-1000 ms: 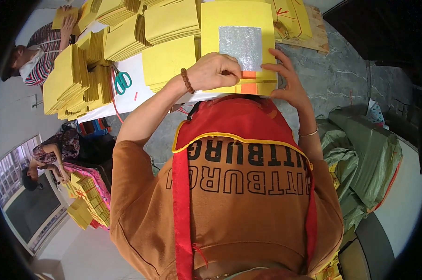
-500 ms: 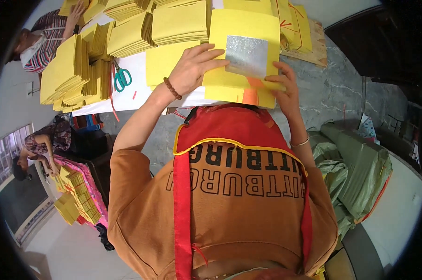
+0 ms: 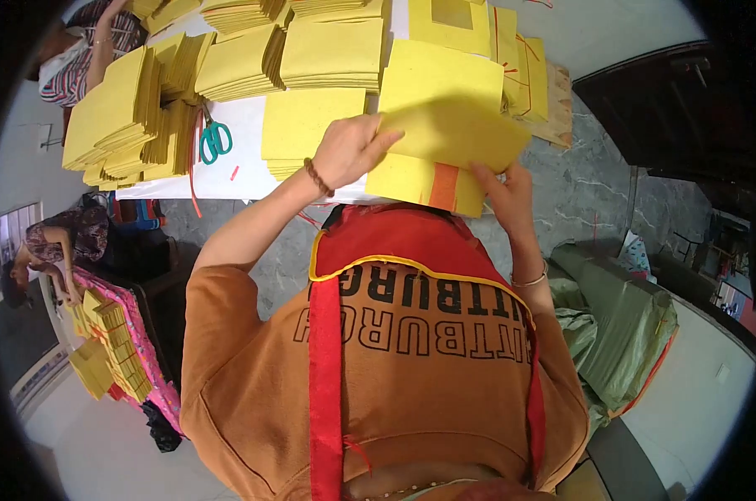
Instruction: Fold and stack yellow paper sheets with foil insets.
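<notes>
I see a white worktop [image 3: 244,142] crowded with yellow paper stacks [image 3: 119,117] and green-handled scissors [image 3: 215,138]. My left hand [image 3: 353,150] presses flat, fingers together, on a yellow paper sheet [image 3: 457,125] at the near edge; my right hand [image 3: 503,188] pinches its lower edge. It looks light and floppy, best held by the edges.

Top: a rust-orange short-sleeved shirt, loose at the shoulders, with dark block lettering across the chest.
Apron: red bib and straps over the shirt, yellow piping curving along the neckline.
Left hand [image 3: 355,150]: a brown bead bracelet at the wrist.
Right hand [image 3: 505,194]: a thin pale bangle on the wrist.
Sleeves: short, forearms bare.
</notes>
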`<state>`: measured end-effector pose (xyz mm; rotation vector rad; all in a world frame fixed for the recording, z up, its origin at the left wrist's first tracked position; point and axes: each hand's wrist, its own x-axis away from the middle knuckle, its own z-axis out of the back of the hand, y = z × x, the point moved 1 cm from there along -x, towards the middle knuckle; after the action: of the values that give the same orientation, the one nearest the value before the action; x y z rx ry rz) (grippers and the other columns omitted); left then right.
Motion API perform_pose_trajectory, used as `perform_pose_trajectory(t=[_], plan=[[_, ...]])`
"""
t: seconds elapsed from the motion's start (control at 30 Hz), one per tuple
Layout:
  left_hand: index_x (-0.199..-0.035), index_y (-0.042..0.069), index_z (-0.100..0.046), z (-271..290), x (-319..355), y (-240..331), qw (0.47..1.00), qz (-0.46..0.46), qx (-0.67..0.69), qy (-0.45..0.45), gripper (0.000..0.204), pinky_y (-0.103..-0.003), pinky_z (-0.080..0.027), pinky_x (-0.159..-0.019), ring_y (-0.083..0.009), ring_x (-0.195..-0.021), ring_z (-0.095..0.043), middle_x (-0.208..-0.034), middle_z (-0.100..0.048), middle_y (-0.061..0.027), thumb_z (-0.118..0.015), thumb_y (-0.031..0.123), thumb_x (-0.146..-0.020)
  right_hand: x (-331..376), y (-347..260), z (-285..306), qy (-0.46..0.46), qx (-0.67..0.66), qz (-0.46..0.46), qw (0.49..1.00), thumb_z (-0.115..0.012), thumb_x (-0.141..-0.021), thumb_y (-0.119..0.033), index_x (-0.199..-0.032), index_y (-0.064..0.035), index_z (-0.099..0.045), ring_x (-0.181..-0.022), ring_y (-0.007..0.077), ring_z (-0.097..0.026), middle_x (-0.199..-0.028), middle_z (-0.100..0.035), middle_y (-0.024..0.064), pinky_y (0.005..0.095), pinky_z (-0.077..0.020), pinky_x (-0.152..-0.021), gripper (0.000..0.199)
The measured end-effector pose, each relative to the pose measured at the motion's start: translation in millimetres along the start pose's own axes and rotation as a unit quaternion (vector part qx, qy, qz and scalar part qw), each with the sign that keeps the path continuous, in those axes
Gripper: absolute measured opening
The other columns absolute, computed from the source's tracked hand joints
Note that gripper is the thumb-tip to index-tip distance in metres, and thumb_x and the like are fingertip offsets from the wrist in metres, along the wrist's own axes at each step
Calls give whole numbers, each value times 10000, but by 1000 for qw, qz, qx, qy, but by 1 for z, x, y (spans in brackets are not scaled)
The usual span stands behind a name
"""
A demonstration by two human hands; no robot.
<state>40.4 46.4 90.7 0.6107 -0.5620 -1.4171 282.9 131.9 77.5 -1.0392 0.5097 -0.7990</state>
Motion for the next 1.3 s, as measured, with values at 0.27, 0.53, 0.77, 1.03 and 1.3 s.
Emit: perform_pose_trajectory(t=[0.27, 0.53, 0.77, 1.03, 1.3], plan=[[-793, -15, -576, -16, -31, -22, 981, 126, 144, 25, 346, -408, -438, -576, -344, -617, -573, -658, -585, -204, -566, 326, -848, -21, 9, -5, 107, -112, -7, 988, -645, -810, -74, -1254, 14, -485, -814, 82, -562, -1026, -620, 81, 223, -456, -702, 480], [-783, -22, -564, -18, -39, -28, 956, 179, 233, -9, 325, -364, -431, -576, -219, -593, -566, -657, -594, -125, -588, 297, -838, -33, 12, -14, 158, -106, -26, 981, -662, -802, -120, -1169, -4, -584, -770, 73, -556, -994, -645, 89, 228, -460, -673, 393], [-947, -27, -560, -18, -40, -37, 939, 171, 298, 14, 275, -323, -430, -571, -160, -610, -547, -671, -577, -64, -637, 198, -811, -35, -1, -9, 153, 26, -100, 983, -672, -769, -134, -1131, -35, -615, -798, 153, -642, -869, -682, 143, 270, -480, -697, 379], [-1182, 60, -494, -13, -31, 30, 938, -291, -147, 121, 544, -437, -371, -880, -281, -1126, -458, -1167, -521, -107, -689, 308, -739, -36, 13, -13, 172, -2, -48, 984, -662, -770, -133, -1121, -22, -616, -813, 179, -651, -899, -678, 164, 295, -486, -704, 370], [-1362, 99, -381, -46, -18, 30, 936, -276, -214, -37, 712, -451, -197, -1076, -258, -1319, -283, -1396, -372, -94, -569, 483, -792, -33, 2, -12, 166, -1, -35, 985, -648, -780, -122, -1125, -11, -606, -846, 219, -651, -961, -658, 189, 289, -484, -707, 365]])
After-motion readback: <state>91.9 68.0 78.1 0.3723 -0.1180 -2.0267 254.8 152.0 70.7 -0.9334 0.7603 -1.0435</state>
